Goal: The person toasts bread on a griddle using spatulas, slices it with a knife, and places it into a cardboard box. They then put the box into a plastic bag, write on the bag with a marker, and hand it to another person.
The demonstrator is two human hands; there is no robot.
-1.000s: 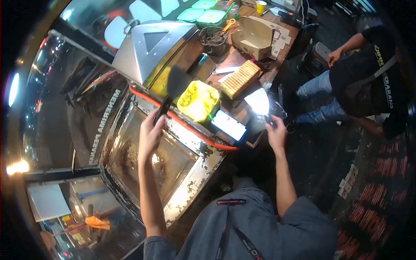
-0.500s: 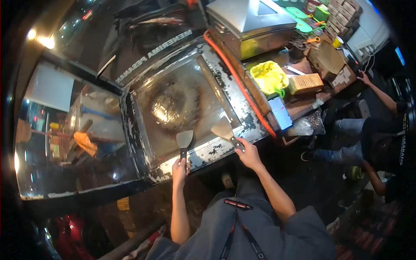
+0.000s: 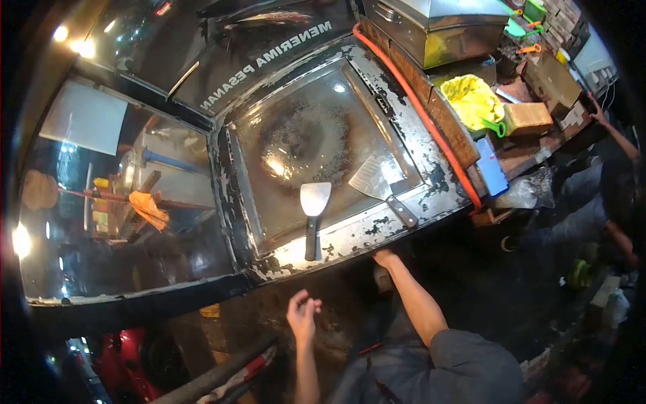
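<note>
Two wide scrapers with dark handles lie on the griddle's front rim. The left scraper (image 3: 315,198) points straight away from me, and the right scraper (image 3: 372,180) rests at a slant with its blade over the wet surface. The square griddle (image 3: 252,182) holds shiny liquid with a darker, bubbly patch in the middle. My left hand (image 3: 304,315) is in the air in front of the griddle, empty, its fingers loosely bent and apart. My right hand (image 3: 385,258) is at the griddle's front edge, low down; its fingers are mostly hidden there.
An orange hose (image 3: 431,124) runs along the griddle's right side. Beyond it are a metal box (image 3: 464,44), a yellow bag-lined container (image 3: 471,101), a block of bread (image 3: 527,119) and a blue packet (image 3: 492,168). Another person's arm (image 3: 616,128) shows at far right. Glass panels stand left.
Both scrapers have been let go and now lie on the griddle rim. My left hand has drawn back toward me; my right hand has dropped to the griddle's front edge. The view has shifted.
</note>
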